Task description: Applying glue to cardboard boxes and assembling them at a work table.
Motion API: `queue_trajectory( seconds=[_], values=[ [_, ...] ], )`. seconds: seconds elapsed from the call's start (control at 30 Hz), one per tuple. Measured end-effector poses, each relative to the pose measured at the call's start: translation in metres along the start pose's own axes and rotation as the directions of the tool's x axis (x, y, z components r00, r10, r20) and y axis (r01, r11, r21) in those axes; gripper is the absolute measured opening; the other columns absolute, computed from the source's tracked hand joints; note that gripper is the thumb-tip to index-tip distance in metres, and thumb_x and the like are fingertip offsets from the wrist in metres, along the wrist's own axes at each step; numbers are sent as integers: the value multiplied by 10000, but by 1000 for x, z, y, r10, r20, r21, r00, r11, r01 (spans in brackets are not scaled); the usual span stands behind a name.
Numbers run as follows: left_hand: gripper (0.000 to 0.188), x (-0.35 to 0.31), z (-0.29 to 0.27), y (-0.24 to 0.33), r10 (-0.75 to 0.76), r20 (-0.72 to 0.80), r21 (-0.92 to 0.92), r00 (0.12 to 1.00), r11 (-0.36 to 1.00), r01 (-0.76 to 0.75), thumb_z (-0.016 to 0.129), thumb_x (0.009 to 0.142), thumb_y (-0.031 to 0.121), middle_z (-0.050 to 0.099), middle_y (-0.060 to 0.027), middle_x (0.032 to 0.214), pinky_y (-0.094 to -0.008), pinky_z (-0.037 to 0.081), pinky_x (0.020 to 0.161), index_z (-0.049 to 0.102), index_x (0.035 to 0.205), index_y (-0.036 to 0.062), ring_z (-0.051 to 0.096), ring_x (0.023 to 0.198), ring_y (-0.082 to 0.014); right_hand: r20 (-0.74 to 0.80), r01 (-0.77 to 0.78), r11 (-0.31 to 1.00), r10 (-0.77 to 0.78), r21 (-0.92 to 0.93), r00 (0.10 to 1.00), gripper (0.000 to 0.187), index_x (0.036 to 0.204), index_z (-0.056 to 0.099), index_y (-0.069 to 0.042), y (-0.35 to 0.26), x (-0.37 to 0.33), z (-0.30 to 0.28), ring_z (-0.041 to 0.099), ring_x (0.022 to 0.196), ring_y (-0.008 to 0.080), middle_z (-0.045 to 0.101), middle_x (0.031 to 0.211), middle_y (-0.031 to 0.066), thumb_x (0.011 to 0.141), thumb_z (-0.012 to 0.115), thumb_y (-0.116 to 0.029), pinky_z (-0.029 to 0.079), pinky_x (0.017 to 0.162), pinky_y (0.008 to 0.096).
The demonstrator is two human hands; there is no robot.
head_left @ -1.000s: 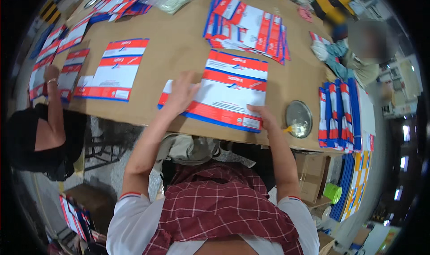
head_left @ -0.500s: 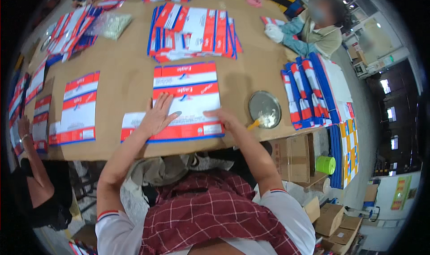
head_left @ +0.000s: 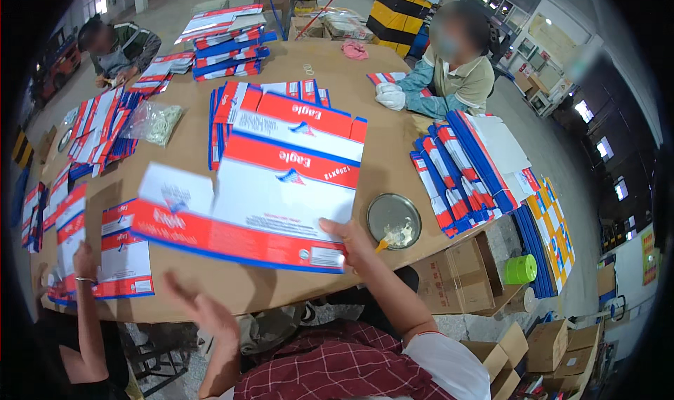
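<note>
Right hand [head_left: 354, 247]: you grip the flat carton [head_left: 277, 200] by its right edge.
Left hand [head_left: 205, 307]: you hold it wide, blurred, near the carton.

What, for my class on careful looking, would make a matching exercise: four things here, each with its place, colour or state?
1. Right hand
2. Left hand
3. Round dish
4. Tub

A. Open, clear of the printed sheet
B. Bright green
C. On the table
D. Thumb on the printed sheet

Pairs: 1-D; 2-A; 3-C; 4-B
</note>
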State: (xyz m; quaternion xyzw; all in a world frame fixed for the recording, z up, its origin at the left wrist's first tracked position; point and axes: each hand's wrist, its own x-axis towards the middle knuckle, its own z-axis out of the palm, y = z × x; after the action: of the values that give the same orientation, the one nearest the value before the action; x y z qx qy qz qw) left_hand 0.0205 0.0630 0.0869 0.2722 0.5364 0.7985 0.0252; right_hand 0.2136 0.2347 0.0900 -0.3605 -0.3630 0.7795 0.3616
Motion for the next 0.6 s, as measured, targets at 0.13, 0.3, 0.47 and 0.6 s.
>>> queue_trajectory(
  seconds=[0.13, 0.3, 0.47, 0.6],
  values=[
    [620, 3, 86, -13, -561, 465, -310, 684, 621, 720, 542, 859, 356, 344, -65, 1322, -390, 304, 980, 255, 1330, 72, 372, 1192, -217, -37, 145, 985, -142, 98, 989, 468, 1139, 487, 44, 9, 21, 41, 589, 882, 192, 590, 1009, 120, 754, 668, -152, 483, 792, 338],
    [590, 52, 160, -48, -477, 586, -331, 656, 598, 730, 576, 848, 349, 457, -62, 1221, -328, 400, 888, 305, 1302, 87, 467, 1103, -191, -32, 307, 870, -320, 387, 947, 413, 1159, 491, 8, -22, 84, 35, 569, 915, 197, 563, 1072, 94, 793, 627, -127, 467, 806, 338],
    [322, 5, 145, -162, -219, 658, -548, 720, 516, 658, 540, 839, 37, 482, -24, 1017, -243, 419, 782, 408, 1127, 101, 459, 957, -101, 34, 494, 860, -502, 125, 864, 298, 1060, 538, -11, -77, 206, -30, 566, 834, 144, 579, 960, 65, 831, 564, -201, 473, 693, 287],
    [236, -61, 153, -179, -159, 702, 15, 694, 978, 209, 518, 849, 53, 480, -66, 898, -278, 428, 727, 455, 1075, 40, 492, 807, -148, -168, 443, 867, -414, 226, 895, 393, 1168, 467, 28, -144, 270, -155, 562, 999, 279, 551, 1119, 174, 859, 513, -211, 479, 844, 436]
  ],
)
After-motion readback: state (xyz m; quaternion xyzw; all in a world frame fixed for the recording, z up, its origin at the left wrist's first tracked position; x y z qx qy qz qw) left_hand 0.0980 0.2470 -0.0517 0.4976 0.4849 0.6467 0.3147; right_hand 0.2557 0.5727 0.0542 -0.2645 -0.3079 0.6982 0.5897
